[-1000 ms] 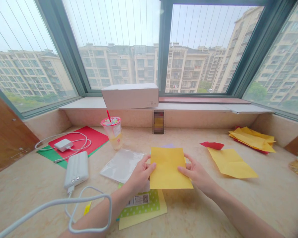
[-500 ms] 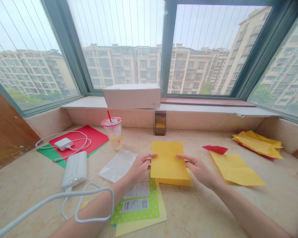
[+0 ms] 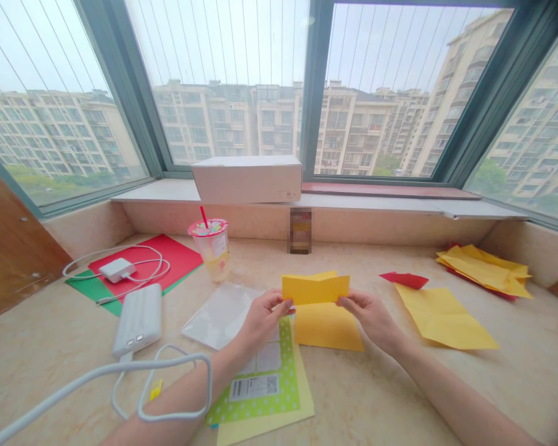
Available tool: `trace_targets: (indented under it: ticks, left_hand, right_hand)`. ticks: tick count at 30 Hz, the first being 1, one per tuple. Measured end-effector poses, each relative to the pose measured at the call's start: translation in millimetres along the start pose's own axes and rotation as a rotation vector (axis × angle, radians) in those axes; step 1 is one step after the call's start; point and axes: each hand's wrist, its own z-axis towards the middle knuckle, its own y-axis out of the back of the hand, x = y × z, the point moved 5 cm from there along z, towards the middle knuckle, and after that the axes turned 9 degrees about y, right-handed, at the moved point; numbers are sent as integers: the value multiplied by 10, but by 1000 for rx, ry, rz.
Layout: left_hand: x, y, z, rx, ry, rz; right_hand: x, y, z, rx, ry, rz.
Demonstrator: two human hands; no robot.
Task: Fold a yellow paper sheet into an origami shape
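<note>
Both my hands pinch a folded strip of yellow paper (image 3: 315, 288) by its short ends, above the counter. My left hand (image 3: 263, 322) holds one end and my right hand (image 3: 371, 319) holds the other. Directly below lies a flat orange-yellow paper sheet (image 3: 328, 330). Under my left hand lies a green polka-dot packet (image 3: 255, 396) with a barcode label, on a pale yellow sheet (image 3: 304, 402). A transparent plastic sleeve (image 3: 221, 316) lies left of my left hand. To the right of my right hand are a creased yellow sheet (image 3: 444, 318) and a small red paper piece (image 3: 404, 280).
A white power bank (image 3: 137, 320) has a white cable (image 3: 121, 371) looping over my left forearm. Further back stand a plastic cup with a red straw (image 3: 212, 249) and a charger (image 3: 117, 270) on red and green paper. A yellow-and-red paper pile (image 3: 483, 269) lies right.
The yellow sheet between my hands has gone from a flat, tall sheet to a folded, shorter strip. My hands have come closer to the window, and more of the sheet beneath shows.
</note>
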Motion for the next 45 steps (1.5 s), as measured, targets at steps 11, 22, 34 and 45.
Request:
trace_targets:
  ticks: [11,22,34,45]
  left_hand:
    - [-77,-147,-126,-72,77,-227]
    - [-140,-255,-177,-21,40,-187]
    - [-133,-276,-201,-41,-7,-112]
    - [-189,-309,-251,-142,-54,-150]
  right_hand:
    - [10,-170,-114,-222,28,333]
    - [134,-257,-198,-222,-22,548]
    - [90,-313,-212,-203,1,490]
    - [281,-409,-237,-175,82,638]
